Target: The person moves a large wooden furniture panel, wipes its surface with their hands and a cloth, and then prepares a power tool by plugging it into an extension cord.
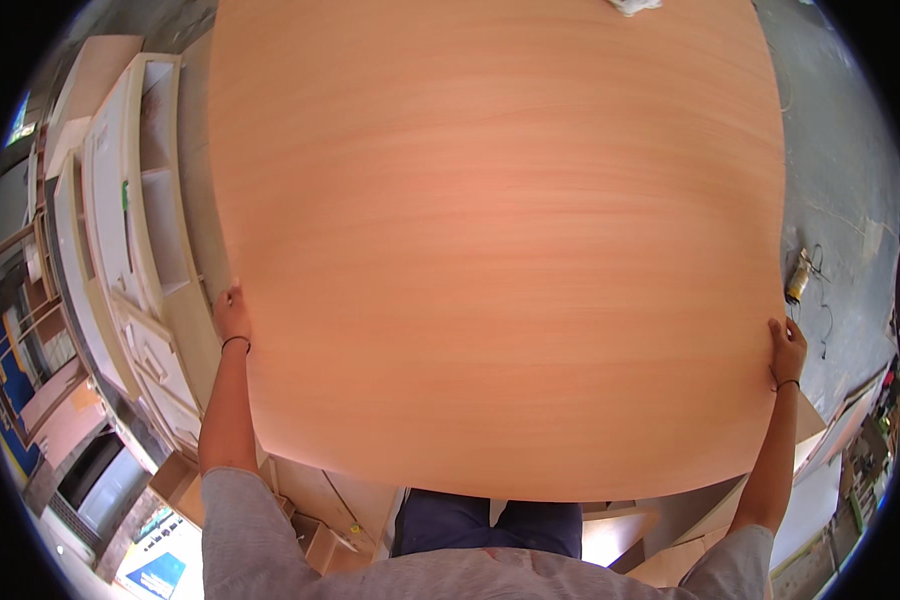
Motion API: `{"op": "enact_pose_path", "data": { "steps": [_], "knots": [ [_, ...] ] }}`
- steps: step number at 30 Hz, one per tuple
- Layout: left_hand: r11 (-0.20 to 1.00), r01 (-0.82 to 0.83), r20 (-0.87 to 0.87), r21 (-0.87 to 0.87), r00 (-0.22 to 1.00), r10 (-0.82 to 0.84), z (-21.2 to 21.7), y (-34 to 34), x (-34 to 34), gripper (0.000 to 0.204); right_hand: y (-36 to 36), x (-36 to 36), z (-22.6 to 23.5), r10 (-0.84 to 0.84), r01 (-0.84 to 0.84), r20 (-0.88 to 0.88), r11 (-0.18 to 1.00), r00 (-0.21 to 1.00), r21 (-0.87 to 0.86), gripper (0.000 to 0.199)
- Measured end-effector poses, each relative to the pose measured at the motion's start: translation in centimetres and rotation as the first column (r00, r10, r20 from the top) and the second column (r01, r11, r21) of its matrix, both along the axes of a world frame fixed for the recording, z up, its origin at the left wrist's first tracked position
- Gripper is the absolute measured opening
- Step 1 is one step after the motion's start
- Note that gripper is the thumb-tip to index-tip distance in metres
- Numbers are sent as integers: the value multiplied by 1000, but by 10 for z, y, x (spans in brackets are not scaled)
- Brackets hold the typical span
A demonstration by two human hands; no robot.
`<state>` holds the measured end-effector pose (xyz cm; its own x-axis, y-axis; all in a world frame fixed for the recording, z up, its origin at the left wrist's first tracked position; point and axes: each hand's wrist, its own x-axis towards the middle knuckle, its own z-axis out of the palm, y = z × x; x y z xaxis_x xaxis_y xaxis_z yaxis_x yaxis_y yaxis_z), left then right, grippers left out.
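A large wood-grain sheet point(500, 260), orange-brown and smooth, spreads in front of me and fills most of the view. Its near edge bows in a curve just ahead of my waist. On the sheet's left edge, my left hand point(232, 314) is closed, with its fingertips partly hidden. My right hand point(788, 348) grips the opposite edge at about the same distance from me, its thumb toward the sheet's face. A crumpled white cloth point(635, 5) lies at the sheet's far side.
Along the left stands a pale wooden cabinet frame point(160, 180) with white inner compartments. A small yellow-and-black corded tool point(798, 277) rests on the grey floor point(850, 200) to the right. Wooden box parts point(320, 545) are near my legs, and boards point(820, 490) lean at the lower right.
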<state>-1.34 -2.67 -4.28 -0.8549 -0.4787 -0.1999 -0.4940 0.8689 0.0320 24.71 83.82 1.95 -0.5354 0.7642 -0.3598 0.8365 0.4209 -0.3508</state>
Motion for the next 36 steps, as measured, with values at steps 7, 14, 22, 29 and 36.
{"op": "enact_pose_path", "data": {
  "steps": [7,14,22,29,36],
  "knots": [
    [998,-31,-71,-48,997,27,-8,0,6,57,18,4,-9,70,-70,36,998,997,-4,40],
    [990,-136,-34,37,990,137,-3,17,-3,57,22,11,-13,37,-36,11,996,999,-76,39],
    [971,-225,0,82,974,226,-8,5,-5,64,9,1,-8,1,-4,-20,989,1000,-150,38],
    [974,-223,73,-36,972,225,-24,-16,-13,70,12,1,-5,88,-87,1,989,996,-119,39],
    [944,196,-233,-266,937,-261,-39,58,-66,71,17,4,-9,127,-126,7,988,992,-92,41]
  ]
}}
